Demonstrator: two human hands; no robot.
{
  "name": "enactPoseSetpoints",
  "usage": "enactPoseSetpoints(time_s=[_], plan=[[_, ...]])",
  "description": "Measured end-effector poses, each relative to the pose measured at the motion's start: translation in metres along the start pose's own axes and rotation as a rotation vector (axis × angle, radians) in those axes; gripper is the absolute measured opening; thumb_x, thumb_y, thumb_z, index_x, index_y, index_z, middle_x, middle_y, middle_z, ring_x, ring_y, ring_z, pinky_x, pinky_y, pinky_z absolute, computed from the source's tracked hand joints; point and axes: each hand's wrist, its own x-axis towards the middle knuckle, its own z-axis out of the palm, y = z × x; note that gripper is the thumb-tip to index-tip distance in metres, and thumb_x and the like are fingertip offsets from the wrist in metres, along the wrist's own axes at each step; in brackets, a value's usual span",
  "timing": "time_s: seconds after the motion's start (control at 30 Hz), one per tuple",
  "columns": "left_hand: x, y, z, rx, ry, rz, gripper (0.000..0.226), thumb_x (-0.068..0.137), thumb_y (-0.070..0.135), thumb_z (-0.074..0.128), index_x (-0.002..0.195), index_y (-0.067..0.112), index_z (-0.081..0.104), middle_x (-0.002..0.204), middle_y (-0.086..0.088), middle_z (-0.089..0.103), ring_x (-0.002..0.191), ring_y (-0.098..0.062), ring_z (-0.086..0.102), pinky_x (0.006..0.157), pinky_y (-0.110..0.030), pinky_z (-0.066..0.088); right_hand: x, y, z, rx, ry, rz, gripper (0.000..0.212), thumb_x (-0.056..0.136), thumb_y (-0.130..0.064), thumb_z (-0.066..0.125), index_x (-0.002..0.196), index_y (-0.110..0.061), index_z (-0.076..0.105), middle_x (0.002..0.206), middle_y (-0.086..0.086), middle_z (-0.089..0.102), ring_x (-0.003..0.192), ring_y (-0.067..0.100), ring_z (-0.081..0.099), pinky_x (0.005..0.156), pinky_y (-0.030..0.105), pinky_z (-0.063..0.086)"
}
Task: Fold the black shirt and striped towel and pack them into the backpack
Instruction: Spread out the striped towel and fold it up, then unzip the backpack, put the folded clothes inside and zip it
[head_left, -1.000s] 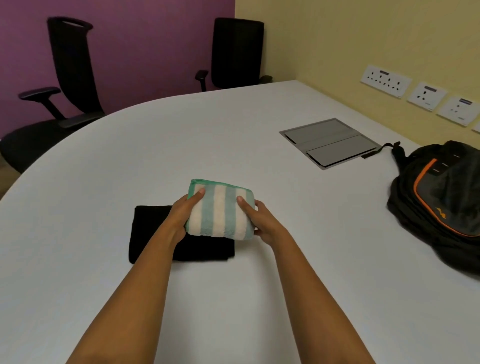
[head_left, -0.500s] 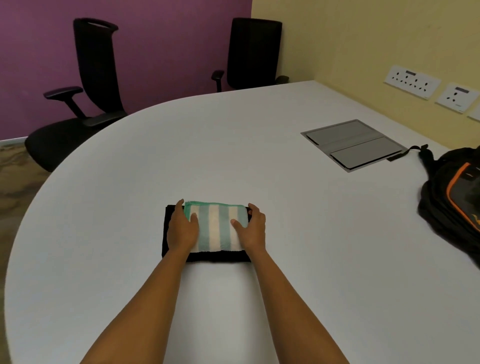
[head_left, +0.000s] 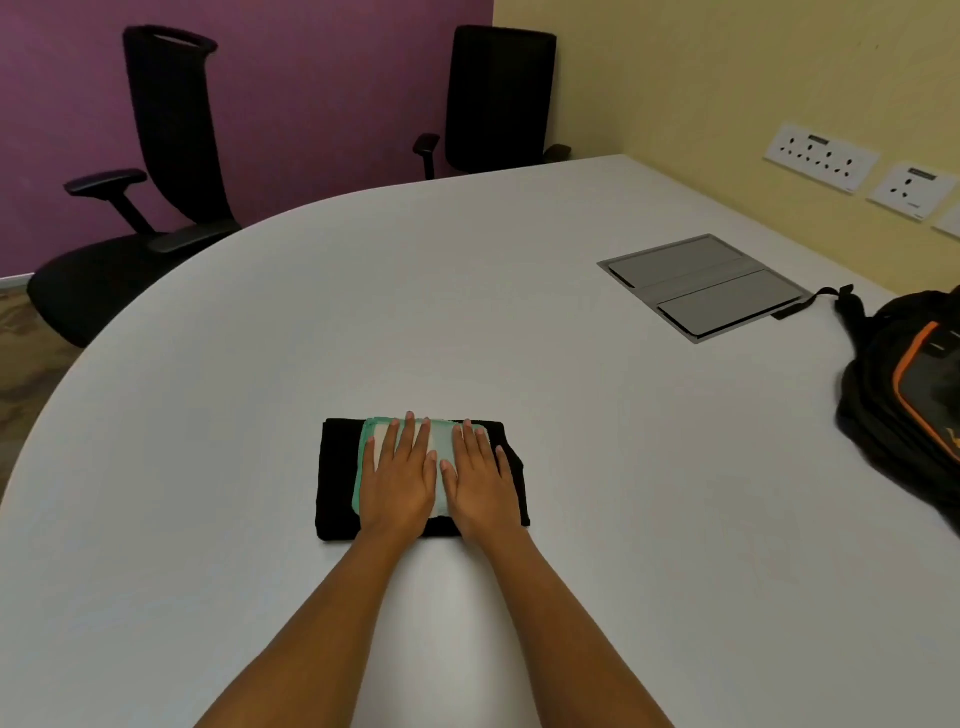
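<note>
Both flat — left hand, right hand pressing plush towel onto shirt.

bare left hand, bare right hand

A large white table with a rounded edge fills the room, with a flat grey metal cable hatch set flush in its top. Behind it, two black high-backed office chairs with armrests stand before a purple wall. A pale yellow wall on the right carries white socket plates, and brown patterned floor shows at far left.
</note>
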Motion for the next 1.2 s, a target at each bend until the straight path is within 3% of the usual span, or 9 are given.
enactPoseSetpoints(time_s=[0.1, 0.17, 0.23, 0.33, 0.5, 0.77, 0.9, 1.2], plan=[[0.008, 0.011, -0.010, 0.010, -0.058, -0.061, 0.081, 0.079, 0.046, -0.023, 0.151, 0.021, 0.004, 0.159, 0.000, 0.004, 0.147, -0.015, 0.002, 0.117, -0.037, -0.006, 0.008, 0.002, -0.014, 0.060, -0.080, -0.004, 0.065, 0.096, -0.049, 0.001, 0.151, -0.015, 0.008, 0.160, 0.000, 0.007, 0.147, 0.014, 0.004, 0.118, 0.032, 0.001], [0.015, 0.024, -0.019, -0.014, -0.079, -0.113, 0.061, 0.095, 0.042, -0.004, 0.151, 0.020, 0.006, 0.159, 0.000, 0.005, 0.147, -0.015, 0.001, 0.117, -0.038, -0.004, 0.009, 0.010, -0.024, 0.142, -0.009, -0.011, 0.051, 0.103, -0.037, 0.021, 0.150, -0.016, 0.019, 0.157, 0.001, 0.020, 0.145, 0.015, 0.016, 0.118, 0.031, 0.011], [0.021, 0.041, -0.027, -0.062, -0.075, -0.118, 0.052, 0.102, 0.035, 0.012, 0.151, 0.020, 0.010, 0.159, 0.000, 0.006, 0.147, -0.014, 0.002, 0.118, -0.038, -0.003, 0.006, 0.021, -0.037, 0.228, 0.089, 0.020, 0.047, 0.103, -0.035, 0.027, 0.147, -0.017, 0.030, 0.152, 0.001, 0.033, 0.141, 0.015, 0.028, 0.116, 0.030, 0.020], [0.027, 0.076, -0.036, -0.128, -0.031, -0.063, 0.049, 0.103, 0.034, 0.016, 0.150, 0.021, 0.019, 0.159, 0.000, 0.013, 0.147, -0.014, 0.007, 0.118, -0.036, -0.003, -0.002, 0.047, -0.060, 0.273, 0.188, 0.061, 0.042, 0.102, -0.033, 0.031, 0.140, -0.018, 0.041, 0.144, 0.000, 0.045, 0.134, 0.015, 0.038, 0.111, 0.026, 0.026], [0.036, 0.156, -0.039, -0.277, -0.037, 0.058, 0.048, 0.103, 0.037, 0.020, 0.147, 0.021, 0.029, 0.157, -0.002, 0.019, 0.146, -0.015, 0.012, 0.118, -0.034, 0.001, -0.017, 0.114, -0.111, 0.208, 0.311, 0.156, 0.041, 0.102, -0.033, 0.033, 0.138, -0.017, 0.045, 0.139, 0.002, 0.048, 0.128, 0.018, 0.042, 0.106, 0.027, 0.030], [0.056, 0.323, -0.028, -0.392, -0.107, 0.257, 0.048, 0.102, 0.041, 0.023, 0.145, 0.022, 0.032, 0.155, -0.001, 0.027, 0.145, -0.018, 0.019, 0.118, -0.036, 0.010, -0.048, 0.271, -0.209, 0.199, 0.535, 0.484, 0.041, 0.101, -0.033, 0.035, 0.135, -0.014, 0.046, 0.136, 0.007, 0.049, 0.125, 0.024, 0.043, 0.103, 0.035, 0.032], [0.070, 0.401, -0.015, -0.459, -0.100, 0.344, 0.046, 0.102, 0.039, 0.027, 0.141, 0.018, 0.040, 0.148, -0.002, 0.040, 0.139, -0.019, 0.033, 0.116, -0.036, 0.022, -0.067, 0.352, -0.247, 0.176, 0.671, 0.634, 0.039, 0.099, -0.028, 0.042, 0.130, -0.007, 0.051, 0.127, 0.016, 0.054, 0.120, 0.033, 0.046, 0.097, 0.042, 0.038], [0.104, 0.538, 0.042, -0.556, -0.210, 0.374, 0.045, 0.100, 0.041, 0.031, 0.135, 0.015, 0.046, 0.136, -0.006, 0.053, 0.125, -0.024, 0.049, 0.104, -0.036, 0.036, -0.104, 0.499, -0.280, 0.164, 0.755, 1.036, 0.047, 0.096, -0.030, 0.049, 0.135, -0.005, 0.040, 0.133, 0.020, 0.044, 0.123, 0.037, 0.042, 0.096, 0.047, 0.042]])
